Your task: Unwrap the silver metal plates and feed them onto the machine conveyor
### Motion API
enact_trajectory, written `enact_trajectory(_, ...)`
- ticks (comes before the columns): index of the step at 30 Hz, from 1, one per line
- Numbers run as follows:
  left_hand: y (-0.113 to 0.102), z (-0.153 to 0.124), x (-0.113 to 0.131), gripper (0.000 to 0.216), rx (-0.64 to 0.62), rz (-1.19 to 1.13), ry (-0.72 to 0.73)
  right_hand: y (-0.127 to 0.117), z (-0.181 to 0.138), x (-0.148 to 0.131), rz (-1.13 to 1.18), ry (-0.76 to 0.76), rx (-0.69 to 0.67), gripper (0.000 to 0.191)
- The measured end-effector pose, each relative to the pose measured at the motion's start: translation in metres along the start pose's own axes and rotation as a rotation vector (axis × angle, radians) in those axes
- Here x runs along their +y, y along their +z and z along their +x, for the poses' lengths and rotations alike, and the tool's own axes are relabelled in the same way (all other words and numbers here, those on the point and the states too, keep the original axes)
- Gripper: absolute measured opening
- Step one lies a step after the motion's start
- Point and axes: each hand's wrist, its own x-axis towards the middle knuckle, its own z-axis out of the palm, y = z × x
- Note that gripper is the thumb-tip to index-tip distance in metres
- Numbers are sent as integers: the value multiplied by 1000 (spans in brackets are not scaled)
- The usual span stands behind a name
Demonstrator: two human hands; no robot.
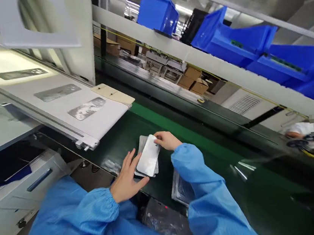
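A white phone-shaped panel (148,158), wrapped or glossy, lies tilted over a small stack of similar greyish panels (142,141) on the green bench belt. My right hand (168,140) pinches the panel's upper right corner between thumb and fingers. On the other side, my left hand (128,177) is spread, its fingertips close to the panel's left edge; whether they touch it I cannot tell. Under my right forearm sits a pile of clear plastic trays or sleeves (182,188), partly hidden by the sleeve.
A white conveyor (111,117) carries several phone-shaped panels (87,108) from a lit machine at the left. Crumpled clear film (111,165) lies near the bench edge. Blue bins (157,12) line the rail above. Another person (313,134) is at the far right.
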Motion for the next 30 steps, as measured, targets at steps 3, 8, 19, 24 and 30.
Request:
enact_trajectory(3, 16, 5, -1, 59, -89, 214, 114, -4, -18, -14, -282, -57, 108, 31)
enact_trajectory(8, 27, 11, -8, 51, -75, 301, 135, -26, -125, 17, -263, 286, 367, 40)
enact_trajectory(19, 61, -8, 80, 45, -268, -213, 154, 86, -214, 94, 329, 681, 522, 39)
enact_trajectory(24, 118, 2, 92, 70, -387, -134, -2, 79, -212, 86, 272, 637, 502, 36)
enact_trajectory(30, 120, 5, 102, 74, -435, -70, -23, 79, -212, 48, -122, 704, 518, 32)
